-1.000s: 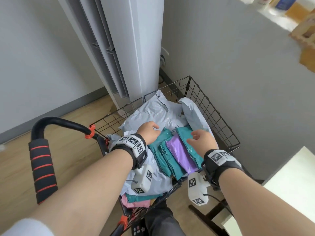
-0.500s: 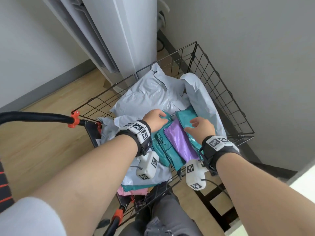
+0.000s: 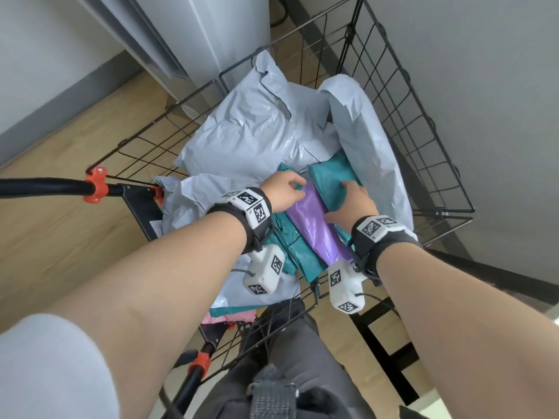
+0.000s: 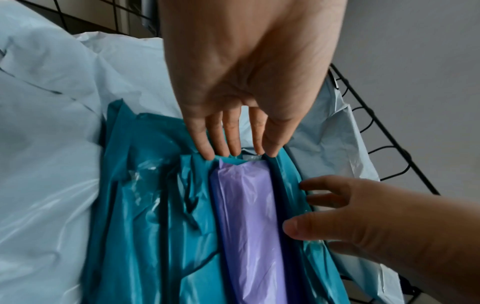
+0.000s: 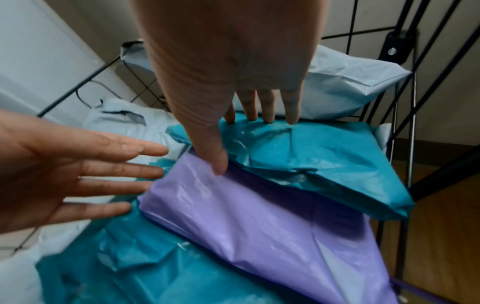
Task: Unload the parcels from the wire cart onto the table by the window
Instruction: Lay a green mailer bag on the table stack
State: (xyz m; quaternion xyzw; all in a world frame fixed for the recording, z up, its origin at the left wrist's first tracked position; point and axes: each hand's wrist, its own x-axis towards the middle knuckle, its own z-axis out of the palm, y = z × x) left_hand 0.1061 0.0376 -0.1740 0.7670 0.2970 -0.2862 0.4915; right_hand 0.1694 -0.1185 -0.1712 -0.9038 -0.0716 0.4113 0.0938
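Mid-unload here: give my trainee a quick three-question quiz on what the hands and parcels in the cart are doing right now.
1. True or false: the purple parcel lies between teal parcels.
2. Which hand has its fingertips on the right-side teal parcel? A left hand B right hand
3. Fill in: the largest mailers in the wire cart are pale ____.

Key: 1 true; 2 B; 3 grey.

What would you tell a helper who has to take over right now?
Left hand: open, fingertips on the teal parcel by the purple parcel.
Right hand: open, fingers on the other teal parcel, thumb on the purple one.
Grey parcels lie behind them, all in the wire cart.
Done: nothing lifted that shows.
Left: carry every parcel to the table by the window.
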